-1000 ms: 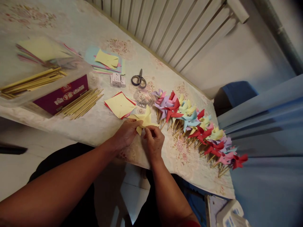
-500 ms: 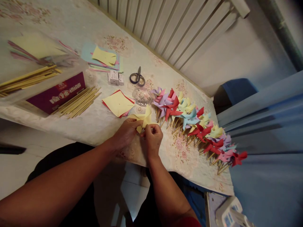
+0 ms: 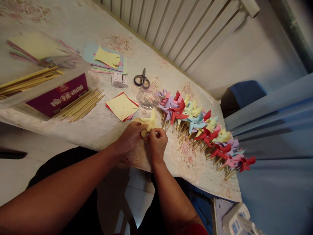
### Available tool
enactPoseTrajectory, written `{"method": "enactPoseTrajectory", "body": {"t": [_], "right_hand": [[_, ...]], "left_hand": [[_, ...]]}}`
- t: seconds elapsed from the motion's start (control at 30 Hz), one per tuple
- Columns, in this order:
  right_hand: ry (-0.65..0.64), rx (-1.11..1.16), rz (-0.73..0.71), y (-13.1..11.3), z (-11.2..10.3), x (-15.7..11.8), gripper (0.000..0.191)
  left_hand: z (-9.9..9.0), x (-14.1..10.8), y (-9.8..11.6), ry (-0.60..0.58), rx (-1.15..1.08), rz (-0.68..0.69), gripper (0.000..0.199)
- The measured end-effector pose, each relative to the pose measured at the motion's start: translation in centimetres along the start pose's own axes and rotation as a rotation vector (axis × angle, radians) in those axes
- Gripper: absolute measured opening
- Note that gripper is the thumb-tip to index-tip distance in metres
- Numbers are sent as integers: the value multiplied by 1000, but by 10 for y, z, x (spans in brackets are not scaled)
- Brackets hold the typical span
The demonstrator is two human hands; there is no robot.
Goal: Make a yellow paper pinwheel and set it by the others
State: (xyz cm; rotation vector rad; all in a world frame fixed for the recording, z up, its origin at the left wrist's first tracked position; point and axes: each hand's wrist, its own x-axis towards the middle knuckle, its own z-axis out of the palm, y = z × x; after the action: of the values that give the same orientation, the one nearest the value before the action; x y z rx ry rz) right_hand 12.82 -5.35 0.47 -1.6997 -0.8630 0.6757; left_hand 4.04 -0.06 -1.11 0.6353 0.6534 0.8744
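Near the table's front edge, both hands are closed on one partly folded yellow paper (image 3: 152,120). My left hand (image 3: 130,134) pinches its left side between thumb and fingers. My right hand (image 3: 158,141) has its fingertips pressed together at the lower right of the paper, close to the left fingertips. What lies between the fingertips is too small to make out. Just behind and left of the hands lie square sheets, yellow over red (image 3: 122,106). A clear dish of small metallic pieces (image 3: 147,100) stands behind the paper.
Paper pinwheels on sticks (image 3: 195,122) lie in a long row to the right. Dark-handled scissors (image 3: 142,80), small boxes (image 3: 119,80) and stacked coloured paper (image 3: 107,58) are farther back. Left are loose sticks (image 3: 81,107) and a plastic bin with a purple label (image 3: 60,98).
The upper flap of the yellow paper has shifted slightly and looks wider. Both hands keep nearly the same place and grip.
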Motion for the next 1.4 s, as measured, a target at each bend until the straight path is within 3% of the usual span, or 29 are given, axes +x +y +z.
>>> {"method": "enactPoseTrajectory", "body": {"t": [0.7, 0.83, 0.97, 1.03, 1.2, 1.4], "right_hand": [[-36, -3, -16, -3, -3, 1, 15], [102, -113, -163, -4, -9, -1, 16], [250, -110, -240, -9, -22, 4, 18], [164, -81, -195, -10, -29, 11, 22], [-248, 21, -9, 3, -37, 24, 26], [-310, 64, 37, 20, -31, 24, 20]], "left_hand": [[-6, 0, -2, 42, 23, 14, 17], [-1, -5, 8, 77, 34, -1, 16], [0, -7, 13, 12, -26, -17, 14], [-2, -7, 13, -17, -19, -34, 15], [-7, -12, 10, -63, 85, -115, 17], [-11, -9, 6, -85, 223, -87, 15]]}}
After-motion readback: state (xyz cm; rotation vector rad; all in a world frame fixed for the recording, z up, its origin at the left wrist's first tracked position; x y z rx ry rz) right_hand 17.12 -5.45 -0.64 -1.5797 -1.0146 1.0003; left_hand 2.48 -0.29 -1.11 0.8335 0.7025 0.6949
